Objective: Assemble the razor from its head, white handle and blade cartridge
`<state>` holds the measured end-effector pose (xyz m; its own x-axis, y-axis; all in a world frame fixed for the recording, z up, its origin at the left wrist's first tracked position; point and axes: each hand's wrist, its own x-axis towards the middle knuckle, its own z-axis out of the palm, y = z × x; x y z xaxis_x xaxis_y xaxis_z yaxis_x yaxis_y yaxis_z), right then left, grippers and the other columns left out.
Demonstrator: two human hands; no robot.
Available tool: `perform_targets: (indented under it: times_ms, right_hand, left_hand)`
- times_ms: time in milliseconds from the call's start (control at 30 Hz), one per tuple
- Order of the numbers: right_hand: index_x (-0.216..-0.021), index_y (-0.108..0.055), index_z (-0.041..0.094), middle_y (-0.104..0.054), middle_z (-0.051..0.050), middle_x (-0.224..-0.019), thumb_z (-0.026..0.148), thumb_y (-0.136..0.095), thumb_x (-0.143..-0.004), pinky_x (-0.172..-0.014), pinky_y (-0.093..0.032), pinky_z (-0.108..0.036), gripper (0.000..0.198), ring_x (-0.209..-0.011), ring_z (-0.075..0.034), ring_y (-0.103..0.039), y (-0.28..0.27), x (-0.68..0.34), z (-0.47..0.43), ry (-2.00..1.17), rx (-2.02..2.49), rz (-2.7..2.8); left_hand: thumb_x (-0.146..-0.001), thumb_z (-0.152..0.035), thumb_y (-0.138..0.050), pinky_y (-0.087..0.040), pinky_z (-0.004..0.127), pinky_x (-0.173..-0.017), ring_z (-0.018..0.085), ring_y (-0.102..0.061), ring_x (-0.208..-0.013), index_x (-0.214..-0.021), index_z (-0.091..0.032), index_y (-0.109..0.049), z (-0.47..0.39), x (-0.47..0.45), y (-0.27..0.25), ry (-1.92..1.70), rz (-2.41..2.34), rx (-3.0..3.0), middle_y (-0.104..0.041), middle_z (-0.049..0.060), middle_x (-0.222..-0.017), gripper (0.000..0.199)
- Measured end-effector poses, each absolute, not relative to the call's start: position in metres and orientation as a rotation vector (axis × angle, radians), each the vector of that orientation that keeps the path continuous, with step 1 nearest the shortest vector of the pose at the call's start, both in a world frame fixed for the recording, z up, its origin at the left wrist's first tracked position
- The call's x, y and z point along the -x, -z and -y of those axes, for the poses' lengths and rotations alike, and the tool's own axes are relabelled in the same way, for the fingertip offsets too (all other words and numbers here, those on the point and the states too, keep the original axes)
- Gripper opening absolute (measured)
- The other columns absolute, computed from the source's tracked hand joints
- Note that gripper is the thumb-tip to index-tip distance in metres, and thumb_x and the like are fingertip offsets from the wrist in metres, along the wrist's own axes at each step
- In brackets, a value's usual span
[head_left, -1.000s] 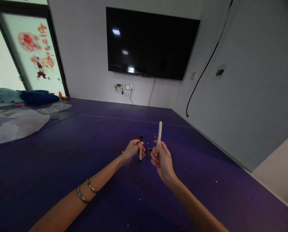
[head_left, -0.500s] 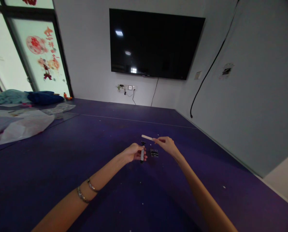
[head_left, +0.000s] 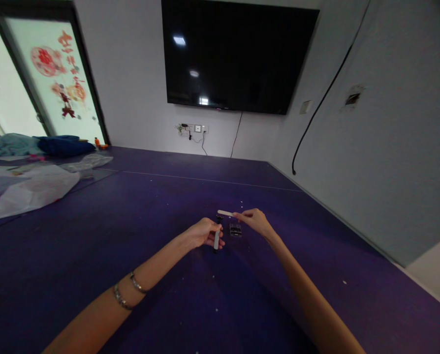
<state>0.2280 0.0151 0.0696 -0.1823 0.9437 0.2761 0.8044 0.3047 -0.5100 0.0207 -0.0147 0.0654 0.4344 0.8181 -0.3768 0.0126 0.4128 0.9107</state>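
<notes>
My left hand (head_left: 208, 232) is closed round the grey handle of a razor (head_left: 216, 238), held nearly upright with its dark head at the top. Between the fingertips of my right hand (head_left: 255, 220) is a flat, pale wooden stick (head_left: 225, 213). Its free end points left and lies close to the razor's head; whether the two touch I cannot tell. Just right of the razor, a small clear case with dark pieces in it (head_left: 235, 230) sits on the purple surface (head_left: 161, 275).
White plastic sheeting (head_left: 53, 187) and blue cloth (head_left: 65, 146) lie at the far left. A television (head_left: 238, 59) hangs on the wall ahead, above sockets with cords. A black cable (head_left: 321, 101) dangles along the right wall. Small white bits dot the surface.
The wooden stick is now closer to level, its free end slightly lower, near the razor's head. The razor's lower end has tipped a little left. The camera view has shifted slightly.
</notes>
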Motion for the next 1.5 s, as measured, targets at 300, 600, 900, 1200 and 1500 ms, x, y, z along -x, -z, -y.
perform_targets:
  times_ms: [300,600,900,1200,1500]
  right_hand:
    - [-0.061,-0.071,0.018,-0.056,-0.001,-0.05,0.062,-0.045,-0.072,-0.051,-0.031,-0.024,0.052,-0.054,-0.015,-0.053,-0.064,-0.23,-0.018,-0.398,1.467,2.033]
    - [-0.064,-0.071,0.018,-0.058,-0.002,-0.053,0.063,-0.044,-0.073,-0.051,-0.03,-0.024,0.053,-0.054,-0.014,-0.052,-0.063,-0.226,-0.015,-0.382,1.469,2.012]
    - [-0.062,-0.071,0.017,-0.056,-0.001,-0.051,0.063,-0.047,-0.071,-0.05,-0.03,-0.023,0.052,-0.052,-0.013,-0.05,-0.068,-0.238,-0.014,-0.342,1.479,2.017]
    - [-0.063,-0.07,0.015,-0.053,-0.001,-0.051,0.062,-0.047,-0.072,-0.049,-0.03,-0.023,0.053,-0.051,-0.012,-0.046,-0.065,-0.242,-0.017,-0.447,1.422,2.056]
    - [-0.062,-0.07,0.015,-0.051,0.0,-0.05,0.062,-0.048,-0.072,-0.049,-0.029,-0.023,0.052,-0.051,-0.011,-0.045,-0.068,-0.243,-0.014,-0.449,1.403,2.068]
  left_hand:
    - [-0.083,-0.016,-0.046,-0.051,0.036,-0.057,0.018,-0.062,-0.051,-0.081,-0.012,-0.046,0.016,-0.021,-0.062,-0.634,-0.993,-1.06,-0.056,0.001,-0.062,0.004]
    - [-0.081,-0.016,-0.047,-0.051,0.04,-0.061,0.018,-0.062,-0.052,-0.08,-0.012,-0.046,0.018,-0.023,-0.063,-0.612,-0.96,-1.081,-0.056,0.002,-0.064,0.005]
    - [-0.082,-0.014,-0.047,-0.051,0.042,-0.061,0.018,-0.062,-0.051,-0.079,-0.012,-0.044,0.018,-0.023,-0.062,-0.625,-0.967,-1.072,-0.056,0.002,-0.064,0.004]
    - [-0.08,-0.018,-0.052,-0.051,0.044,-0.061,0.018,-0.062,-0.053,-0.079,-0.013,-0.043,0.019,-0.024,-0.057,-0.618,-0.898,-1.088,-0.056,0.001,-0.063,0.01]
    - [-0.083,-0.014,-0.045,-0.051,0.043,-0.061,0.018,-0.062,-0.053,-0.08,-0.013,-0.042,0.022,-0.026,-0.06,-0.625,-0.901,-1.078,-0.055,0.0,-0.062,0.005]
